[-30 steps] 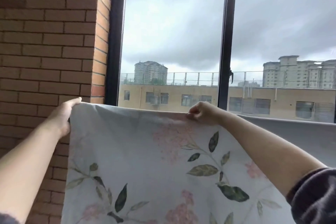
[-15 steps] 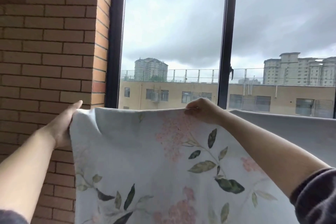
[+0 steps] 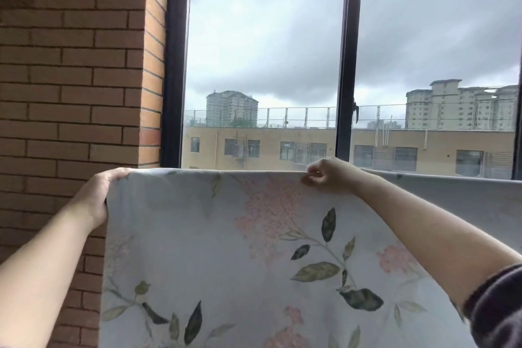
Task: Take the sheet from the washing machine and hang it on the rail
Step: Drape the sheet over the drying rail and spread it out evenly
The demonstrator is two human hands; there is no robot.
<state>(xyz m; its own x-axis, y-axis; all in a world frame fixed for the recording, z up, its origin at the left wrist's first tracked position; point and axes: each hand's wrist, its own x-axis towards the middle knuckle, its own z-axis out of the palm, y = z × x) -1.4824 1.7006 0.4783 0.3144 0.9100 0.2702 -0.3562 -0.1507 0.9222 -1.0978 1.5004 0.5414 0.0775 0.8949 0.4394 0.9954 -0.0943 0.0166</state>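
The sheet is pale grey-white with pink blossoms and dark green leaves; the brick wall is reddish-brown; the window frame is black.

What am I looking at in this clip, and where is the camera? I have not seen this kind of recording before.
There is no machine here: a person works with bare hands, and the one camera sits on the head, looking forward, so both forearms reach in from below. The left hand grips the top left corner of a floral sheet, and the right hand pinches its top edge further right. The sheet hangs flat before a window beside a brick wall. Its top edge runs straight, but the rail itself cannot be seen. No work surface is in view.
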